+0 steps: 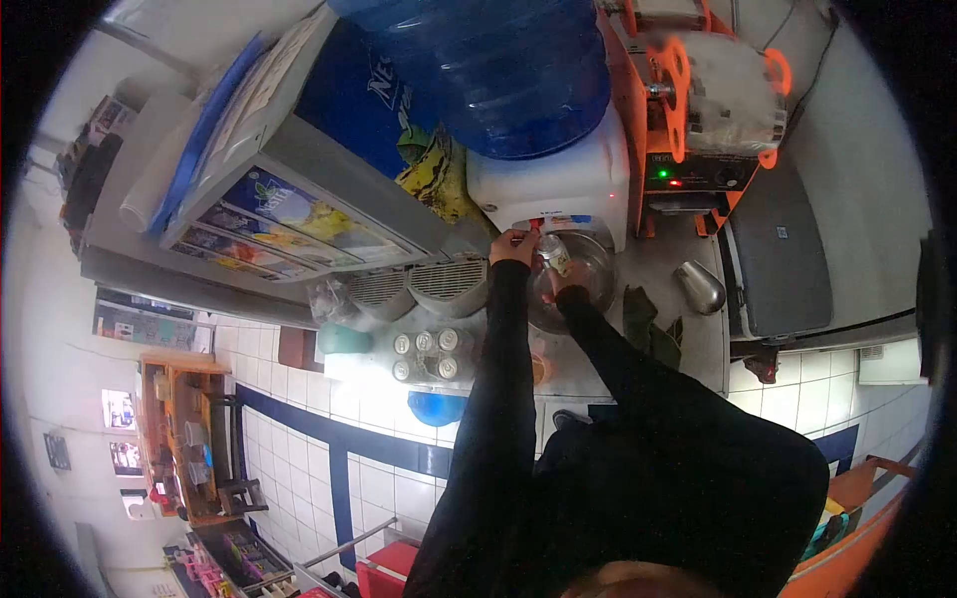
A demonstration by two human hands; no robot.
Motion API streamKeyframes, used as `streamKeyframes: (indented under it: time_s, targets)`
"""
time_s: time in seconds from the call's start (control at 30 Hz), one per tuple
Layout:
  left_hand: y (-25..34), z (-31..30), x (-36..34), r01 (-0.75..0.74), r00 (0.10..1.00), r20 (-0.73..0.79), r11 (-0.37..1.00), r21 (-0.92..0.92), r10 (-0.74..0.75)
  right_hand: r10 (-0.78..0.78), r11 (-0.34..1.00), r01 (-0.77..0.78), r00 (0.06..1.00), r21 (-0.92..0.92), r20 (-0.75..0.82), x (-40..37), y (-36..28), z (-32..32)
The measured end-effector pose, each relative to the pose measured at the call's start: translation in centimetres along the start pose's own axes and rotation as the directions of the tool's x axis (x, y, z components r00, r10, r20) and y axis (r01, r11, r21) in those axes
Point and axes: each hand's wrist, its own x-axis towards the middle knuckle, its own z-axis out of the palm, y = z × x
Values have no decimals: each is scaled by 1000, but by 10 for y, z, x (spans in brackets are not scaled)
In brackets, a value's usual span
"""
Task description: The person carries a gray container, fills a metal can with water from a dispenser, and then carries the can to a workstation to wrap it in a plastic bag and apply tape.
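Note:
My left hand (512, 246) reaches up to the front of a white water dispenser (553, 189), its fingers curled at the red tap (535, 227). Just beside it, my right hand (566, 280) is wrapped round a small clear container (551, 249), held upright below the taps. The container looks like a cup or jar with a pale mark on its side. Underneath is a round metal bowl (600, 284), partly covered by my right hand and sleeve. A large blue water bottle (498, 70) sits on top of the dispenser.
Left of my arms stand a drink machine (329, 189) and several cans (426, 344) in clear wrap. To the right are a metal tumbler (701, 287), dark leaf-like pieces (650, 329) and an orange cup-sealing machine (688, 169). The counter's front edge runs below my forearms.

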Motion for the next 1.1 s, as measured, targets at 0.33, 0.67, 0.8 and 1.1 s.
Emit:
streamKeyframes:
  time_s: [0.33,0.67,0.8,1.1]
  targets:
    - [24,-20,-21,259,944,309,844,-470,-117,-336,905,352,936,-237,108,-21,-67,-67]
    - [-30,-127,-138,99,995,61,905,-415,-81,-279,716,461,877,-525,391,-10,-94,-60]
    - [-29,-151,-213,122,989,-16,870,-478,-148,-292,532,702,677,-473,676,-17,-98,-84]
    - [-51,-159,-314,230,949,-72,829,-510,-307,-136,345,758,624,-553,770,4,-64,-123]
